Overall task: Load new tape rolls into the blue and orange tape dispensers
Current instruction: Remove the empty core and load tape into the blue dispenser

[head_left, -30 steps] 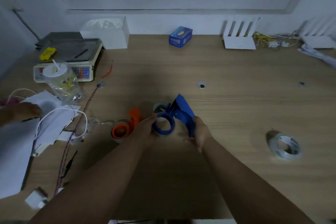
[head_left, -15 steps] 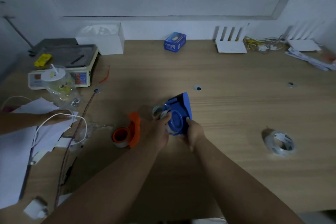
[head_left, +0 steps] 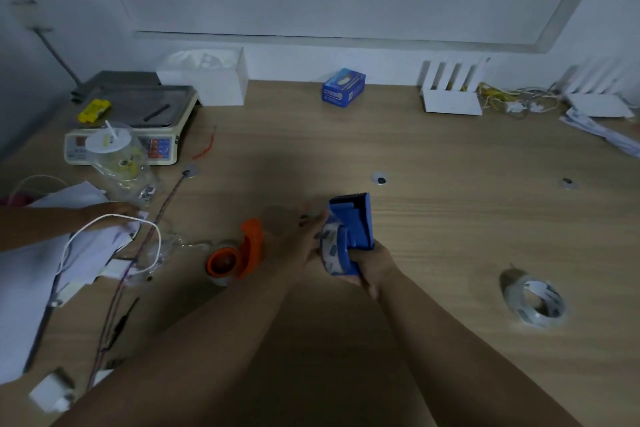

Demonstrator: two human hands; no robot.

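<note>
The right hand [head_left: 373, 265] is closed around the rear handle of the blue dispenser [head_left: 358, 224]. It holds it lifted a little above the tabletop [head_left: 433, 156], with the toothed edge pointing away from the body, probably so that the open side faces the other hand. The left hand [head_left: 296, 241] reaches from the left, and its fingers lie against the clear tape roll [head_left: 329, 248], which sits in the round part of the blue dispenser. Whether these fingers curl around the roll or only push it, I cannot tell (the light is weak). I judge that the roll is being seated on its hub, so one hand steadies while the other presses.

The orange dispenser [head_left: 242, 253] lies on the tabletop just beside the left wrist, near enough to take next. If it carries a roll already is not clear. A spare roll [head_left: 533, 300] lies well apart to the right, in easy reach of the right hand. At the far left, another person's hand [head_left: 110, 213] rests on papers [head_left: 31, 270].
</note>
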